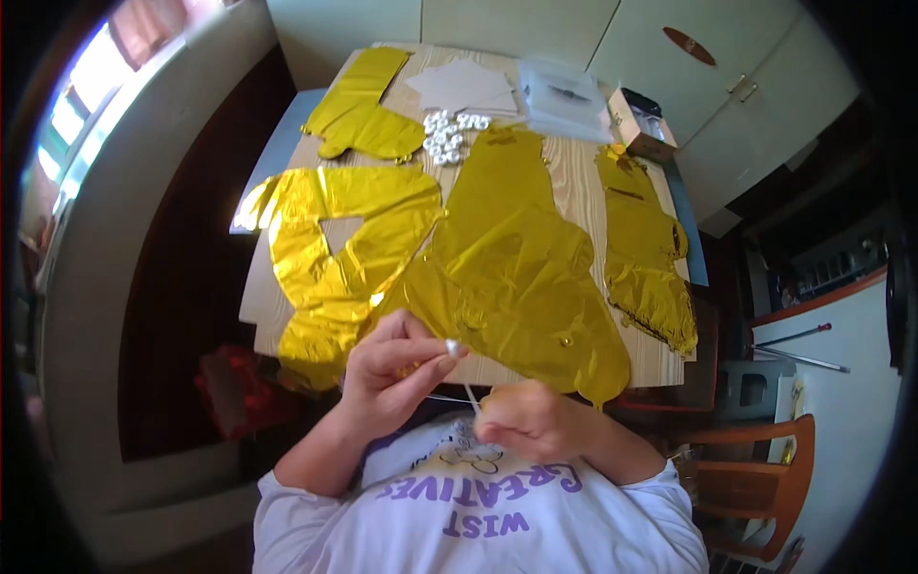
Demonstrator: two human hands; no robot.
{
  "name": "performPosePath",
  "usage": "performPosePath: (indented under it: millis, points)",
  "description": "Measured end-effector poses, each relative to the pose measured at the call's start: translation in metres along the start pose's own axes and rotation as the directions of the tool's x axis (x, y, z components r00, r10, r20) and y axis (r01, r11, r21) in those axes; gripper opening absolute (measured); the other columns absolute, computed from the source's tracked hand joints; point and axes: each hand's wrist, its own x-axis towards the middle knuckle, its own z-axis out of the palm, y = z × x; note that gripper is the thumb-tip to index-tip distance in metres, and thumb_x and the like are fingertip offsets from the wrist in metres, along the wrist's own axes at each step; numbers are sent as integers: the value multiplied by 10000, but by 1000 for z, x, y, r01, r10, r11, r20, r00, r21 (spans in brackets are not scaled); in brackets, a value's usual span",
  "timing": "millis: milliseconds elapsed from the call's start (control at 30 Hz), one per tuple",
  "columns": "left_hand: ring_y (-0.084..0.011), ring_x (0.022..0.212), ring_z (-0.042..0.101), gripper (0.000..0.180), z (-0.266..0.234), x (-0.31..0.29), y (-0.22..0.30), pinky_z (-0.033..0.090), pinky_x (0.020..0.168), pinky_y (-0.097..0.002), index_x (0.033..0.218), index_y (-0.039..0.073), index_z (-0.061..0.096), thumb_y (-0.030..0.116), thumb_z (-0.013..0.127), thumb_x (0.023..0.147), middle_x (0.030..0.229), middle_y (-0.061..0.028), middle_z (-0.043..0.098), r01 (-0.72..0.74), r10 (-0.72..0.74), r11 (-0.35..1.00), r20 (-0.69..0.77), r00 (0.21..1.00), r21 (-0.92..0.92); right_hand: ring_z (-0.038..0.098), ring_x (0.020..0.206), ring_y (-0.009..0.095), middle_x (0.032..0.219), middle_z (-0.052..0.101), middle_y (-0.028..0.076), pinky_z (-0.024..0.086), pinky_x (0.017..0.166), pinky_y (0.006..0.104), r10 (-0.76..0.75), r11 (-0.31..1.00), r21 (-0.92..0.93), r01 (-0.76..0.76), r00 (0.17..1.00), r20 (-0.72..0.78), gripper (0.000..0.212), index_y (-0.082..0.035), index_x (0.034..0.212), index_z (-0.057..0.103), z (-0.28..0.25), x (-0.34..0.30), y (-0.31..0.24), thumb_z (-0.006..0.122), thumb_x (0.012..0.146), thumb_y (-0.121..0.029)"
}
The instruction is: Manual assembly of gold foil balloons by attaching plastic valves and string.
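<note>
My left hand [390, 371] is closed in a pinch on a small white piece [452, 347] at its fingertips, above the table's near edge. From there a thin white string [471, 394] runs down to my right hand [526, 421], whose fingers are curled tightly around its lower end. Just beyond my hands, a large flat gold foil balloon [521, 258] covers the middle of the table. Left of it lies a shinier, wrinkled gold foil balloon [296, 258] with an opening in its shape. A pile of small white pieces [443, 142] sits farther back.
Another flat gold balloon [368, 110] lies at the back left, and a folded one [645, 249] along the right. White sheets [459, 86], a clear plastic packet [564, 100] and a cardboard box [641, 124] line the far edge. A wooden chair [794, 469] stands at the right.
</note>
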Motion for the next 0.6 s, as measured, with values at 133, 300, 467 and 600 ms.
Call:
performPosePath:
  millis: [133, 300, 467, 600]
  points:
    - [-141, 752, 548, 114, 36, -11, 6, 359, 720, -304, 934, 86, 742, 81, 713, 824, 780, -16, 572, -164, 119, 981, 350, 929, 103, 582, 648, 287, 717, 569, 99, 466, 603, 345, 51, 999, 20, -47, 971, -233, 66, -41, 844, 587, -26, -14, -4, 630, 876, -79]
    - [-130, 741, 544, 120, 44, -8, 15, 417, 674, -273, 951, 58, 748, 75, 701, 842, 764, -22, 562, 38, -44, 998, 132, 990, 45, 589, 649, 272, 713, 584, 102, 464, 597, 325, 1, 982, -186, -17, 996, -84, 32, -43, 847, 601, 3, -45, 6, 631, 857, -42]
    - [-143, 765, 546, 117, 62, -13, 8, 412, 697, -274, 959, 64, 747, 99, 699, 859, 780, -38, 566, 56, -34, 998, 478, 878, -32, 589, 659, 286, 711, 564, 105, 461, 596, 377, 104, 994, 12, -109, 901, -420, 89, -63, 812, 598, -29, -56, -10, 612, 894, -97]
    - [-154, 731, 548, 108, 64, -4, 3, 424, 653, -265, 950, 51, 745, 82, 687, 864, 779, -46, 575, 82, -62, 991, 182, 981, -105, 578, 631, 282, 719, 569, 102, 447, 578, 364, -92, 970, -239, 55, 985, -148, 139, -78, 808, 603, 2, -62, 17, 595, 922, -158]
